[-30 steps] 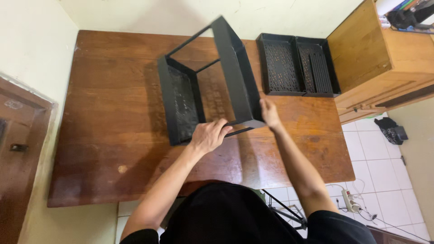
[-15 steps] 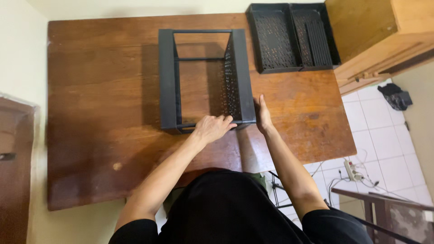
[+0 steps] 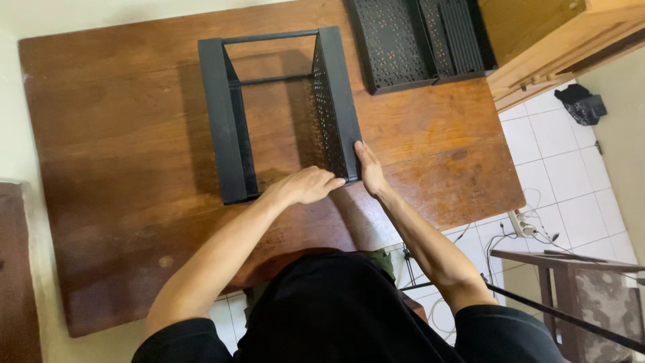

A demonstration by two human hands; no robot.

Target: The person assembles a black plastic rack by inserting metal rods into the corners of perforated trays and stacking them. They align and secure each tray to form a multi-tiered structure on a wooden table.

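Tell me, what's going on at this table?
A person in a black top stands over a wooden table with both hands on a black metal rack frame that stands on it. The left hand lies over the frame's near edge, and the right hand presses flat against the outside of its perforated side panel. Two black perforated trays lie side by side at the far right of the table, next to a wooden cabinet.

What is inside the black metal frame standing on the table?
Inside the black frame only bare wooden table shows, crossed by two thin rods. The near end is covered by the left hand; the right hand rests against its outer corner.
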